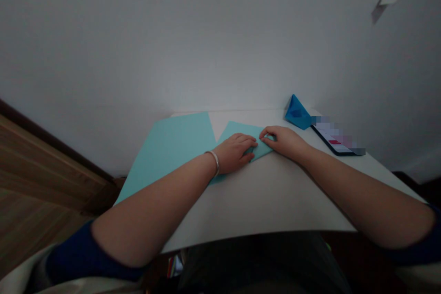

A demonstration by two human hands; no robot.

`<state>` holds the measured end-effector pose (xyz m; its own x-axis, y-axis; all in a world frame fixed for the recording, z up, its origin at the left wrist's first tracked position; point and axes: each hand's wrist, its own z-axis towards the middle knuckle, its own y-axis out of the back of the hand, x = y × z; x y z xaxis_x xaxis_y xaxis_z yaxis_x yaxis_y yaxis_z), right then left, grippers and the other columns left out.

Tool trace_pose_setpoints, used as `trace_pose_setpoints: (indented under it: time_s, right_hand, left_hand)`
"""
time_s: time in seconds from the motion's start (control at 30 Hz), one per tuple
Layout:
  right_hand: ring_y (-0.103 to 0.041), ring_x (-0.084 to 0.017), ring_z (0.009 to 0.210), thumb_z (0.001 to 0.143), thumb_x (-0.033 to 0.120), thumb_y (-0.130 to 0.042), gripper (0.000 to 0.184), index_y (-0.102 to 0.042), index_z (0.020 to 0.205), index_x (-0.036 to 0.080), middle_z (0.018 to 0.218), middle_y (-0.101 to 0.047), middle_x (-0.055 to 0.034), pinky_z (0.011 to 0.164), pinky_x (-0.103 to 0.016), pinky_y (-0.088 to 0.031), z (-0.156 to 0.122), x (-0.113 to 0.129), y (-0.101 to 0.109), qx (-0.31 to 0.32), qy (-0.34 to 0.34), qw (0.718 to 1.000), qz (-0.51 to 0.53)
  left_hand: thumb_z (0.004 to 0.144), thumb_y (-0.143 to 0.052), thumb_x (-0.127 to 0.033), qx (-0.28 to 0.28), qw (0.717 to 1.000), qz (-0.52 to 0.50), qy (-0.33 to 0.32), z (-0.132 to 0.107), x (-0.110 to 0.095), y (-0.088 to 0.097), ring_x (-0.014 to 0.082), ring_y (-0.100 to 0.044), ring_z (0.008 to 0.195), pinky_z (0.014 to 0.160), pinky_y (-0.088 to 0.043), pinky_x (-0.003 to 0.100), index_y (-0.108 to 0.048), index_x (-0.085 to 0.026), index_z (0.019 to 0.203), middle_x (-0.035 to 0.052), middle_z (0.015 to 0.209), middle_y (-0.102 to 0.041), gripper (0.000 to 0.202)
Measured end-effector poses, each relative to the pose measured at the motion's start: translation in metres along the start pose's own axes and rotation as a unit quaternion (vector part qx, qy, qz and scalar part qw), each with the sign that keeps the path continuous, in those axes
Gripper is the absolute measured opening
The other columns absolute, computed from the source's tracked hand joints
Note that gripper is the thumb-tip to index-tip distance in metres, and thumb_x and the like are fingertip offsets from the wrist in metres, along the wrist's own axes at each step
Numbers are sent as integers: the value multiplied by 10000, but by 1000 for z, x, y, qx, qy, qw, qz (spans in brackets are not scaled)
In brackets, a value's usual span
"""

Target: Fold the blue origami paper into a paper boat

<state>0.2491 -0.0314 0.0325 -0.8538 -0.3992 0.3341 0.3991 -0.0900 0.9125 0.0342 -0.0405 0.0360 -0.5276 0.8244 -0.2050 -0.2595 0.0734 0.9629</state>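
Observation:
A small light-blue paper sheet (237,129) lies near the middle of the white table (262,197), partly folded. My left hand (234,151) lies flat on it, fingers stretched and pressing it down; a thin bracelet circles that wrist. My right hand (284,141) rests on the paper's right corner with the fingertips pinched on its edge. A larger light-blue sheet (168,151) lies to the left, reaching the table's left edge.
A darker blue folded paper figure (296,113) stands at the back right by the wall. A phone (336,141) lies beside it near the right edge. A pale wall is close behind the table; wooden floor is at the left.

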Motion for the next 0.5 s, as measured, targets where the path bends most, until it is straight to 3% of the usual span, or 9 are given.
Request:
trace_pose_setpoints:
  time_s: [0.27, 0.5]
  right_hand:
    - [-585, -185, 773, 808, 289, -522, 225, -690, 942, 222, 884, -695, -43, 663, -275, -385, 1, -1, -1, -1, -2, 1000, -3]
    - [-589, -189, 781, 816, 297, -524, 221, -683, 951, 224, 885, -694, -44, 668, -274, -387, 0, 4, 0, 4, -13, 1000, -11]
  left_hand:
    - [934, -403, -197, 8, 1000, 0, 8, 4, 3, 1, 182, -474, 1223, 1083, -325, 352, -556, -149, 1189, 72, 1291, -575, 301]
    - [944, -426, -281, -29, 998, 28, 38, 8, -6, 1, 201, -538, 1116, 1024, -383, 369, -608, -160, 1071, 72, 1164, -635, 253]
